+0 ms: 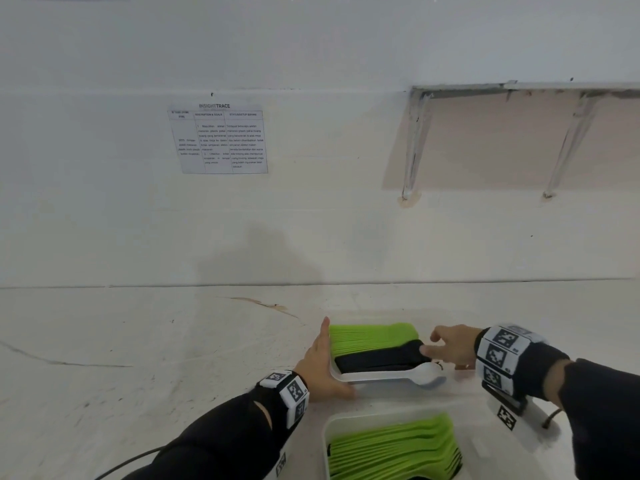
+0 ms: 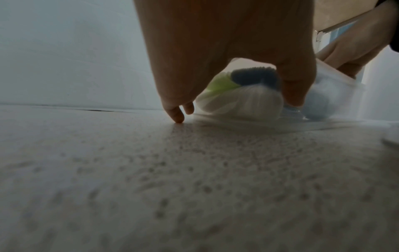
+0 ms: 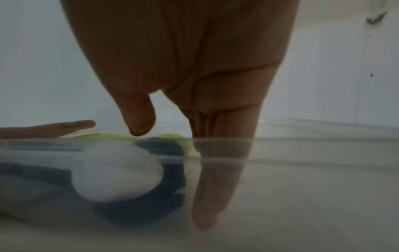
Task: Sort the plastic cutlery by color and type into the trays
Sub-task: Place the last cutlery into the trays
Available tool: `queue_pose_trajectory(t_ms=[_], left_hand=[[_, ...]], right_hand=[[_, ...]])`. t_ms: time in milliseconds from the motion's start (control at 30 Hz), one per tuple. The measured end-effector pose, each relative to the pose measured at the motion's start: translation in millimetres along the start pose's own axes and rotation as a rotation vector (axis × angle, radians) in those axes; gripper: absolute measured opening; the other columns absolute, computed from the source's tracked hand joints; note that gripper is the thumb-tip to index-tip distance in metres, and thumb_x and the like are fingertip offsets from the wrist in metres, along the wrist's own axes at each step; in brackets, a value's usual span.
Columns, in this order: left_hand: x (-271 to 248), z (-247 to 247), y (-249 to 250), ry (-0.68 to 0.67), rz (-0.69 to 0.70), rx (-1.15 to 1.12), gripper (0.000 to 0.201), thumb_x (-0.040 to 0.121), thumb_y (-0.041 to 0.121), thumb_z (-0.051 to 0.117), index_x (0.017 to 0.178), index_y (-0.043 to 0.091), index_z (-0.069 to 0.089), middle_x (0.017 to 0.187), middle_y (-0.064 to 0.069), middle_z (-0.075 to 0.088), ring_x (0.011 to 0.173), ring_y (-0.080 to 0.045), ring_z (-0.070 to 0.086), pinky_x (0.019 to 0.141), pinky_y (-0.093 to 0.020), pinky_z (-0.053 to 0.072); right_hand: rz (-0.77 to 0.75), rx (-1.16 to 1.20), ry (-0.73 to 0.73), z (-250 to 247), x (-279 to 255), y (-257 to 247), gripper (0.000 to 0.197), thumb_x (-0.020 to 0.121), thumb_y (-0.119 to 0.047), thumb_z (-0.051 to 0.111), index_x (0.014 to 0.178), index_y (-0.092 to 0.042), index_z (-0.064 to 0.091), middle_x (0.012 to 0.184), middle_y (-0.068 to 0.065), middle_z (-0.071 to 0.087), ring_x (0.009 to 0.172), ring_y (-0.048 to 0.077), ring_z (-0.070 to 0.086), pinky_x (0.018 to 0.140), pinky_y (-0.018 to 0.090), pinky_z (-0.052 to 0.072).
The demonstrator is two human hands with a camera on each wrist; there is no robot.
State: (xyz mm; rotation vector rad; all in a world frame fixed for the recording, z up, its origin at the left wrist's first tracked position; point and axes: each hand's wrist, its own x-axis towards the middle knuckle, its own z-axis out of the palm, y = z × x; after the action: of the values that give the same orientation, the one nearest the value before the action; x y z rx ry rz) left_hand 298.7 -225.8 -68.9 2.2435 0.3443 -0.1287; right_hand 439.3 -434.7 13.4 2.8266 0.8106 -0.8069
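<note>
A clear tray [image 1: 398, 393] on the white table holds a green stack [image 1: 374, 336], a black stack [image 1: 381, 358] and white spoons [image 1: 391, 375] lying side by side. My left hand [image 1: 320, 362] presses flat against the tray's left end, fingers straight and thumb along the near wall. My right hand [image 1: 446, 344] is at the right end, with straight fingers [image 3: 215, 170] dipped inside the tray wall and the thumb touching the black stack. The left wrist view shows the white stack [image 2: 244, 104] through the wall. The white spoon bowl [image 3: 116, 172] fills the right wrist view.
A second clear tray [image 1: 332, 424] with green cutlery [image 1: 394, 445] sits just in front, close to my body. A printed sheet [image 1: 218, 140] hangs on the wall behind, and shelf brackets [image 1: 415, 143] are at the upper right. Bare tabletop [image 1: 138, 341] spreads to the left.
</note>
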Motion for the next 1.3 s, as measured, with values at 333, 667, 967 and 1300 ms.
queue_pose_trajectory(t_ms=[333,667,967,1300], left_hand=[[-3.1,-1.7,2.7,-0.026,-0.005,-0.076,0.136,0.065,0.031,0.081,0.140,0.029,-0.032,0.158,-0.005,-0.005,0.146,-0.017,0.002,0.118,-0.041,0.019],[-8.4,-1.5,7.1,-0.015,-0.039,-0.118,0.146,0.050,0.040,0.081,0.139,0.030,-0.034,0.158,-0.004,0.005,0.145,-0.014,0.012,0.117,-0.038,0.022],[-13.0,-3.2,17.6,-0.040,-0.110,-0.153,0.128,0.074,0.013,0.078,0.142,0.013,-0.031,0.155,-0.004,0.015,0.136,-0.006,0.022,0.096,-0.011,0.024],[-69.6,15.7,18.0,0.092,-0.240,-0.273,0.053,0.101,0.025,0.032,0.149,0.011,0.016,0.157,-0.004,0.018,0.144,-0.017,0.018,0.113,-0.026,0.017]], right_hand=[[-0.053,0.088,0.027,8.6,2.9,-13.4,0.054,0.098,-0.046,0.032,0.132,-0.007,0.048,0.129,0.010,0.058,0.118,0.024,0.054,0.097,0.027,0.040],[-0.424,0.179,0.275,22.0,8.1,-19.8,0.037,0.083,-0.035,0.067,0.118,-0.026,0.060,0.102,-0.003,0.042,0.096,0.012,0.046,0.091,0.022,0.038],[-0.506,0.180,0.291,17.3,3.1,-22.8,0.027,0.089,-0.014,0.058,0.113,-0.021,0.067,0.103,-0.001,0.049,0.090,0.010,0.050,0.086,0.013,0.034],[0.149,0.510,0.603,31.6,-52.8,67.0,0.028,0.092,-0.015,0.051,0.118,-0.006,0.055,0.122,0.015,0.055,0.115,0.030,0.049,0.098,0.033,0.036]])
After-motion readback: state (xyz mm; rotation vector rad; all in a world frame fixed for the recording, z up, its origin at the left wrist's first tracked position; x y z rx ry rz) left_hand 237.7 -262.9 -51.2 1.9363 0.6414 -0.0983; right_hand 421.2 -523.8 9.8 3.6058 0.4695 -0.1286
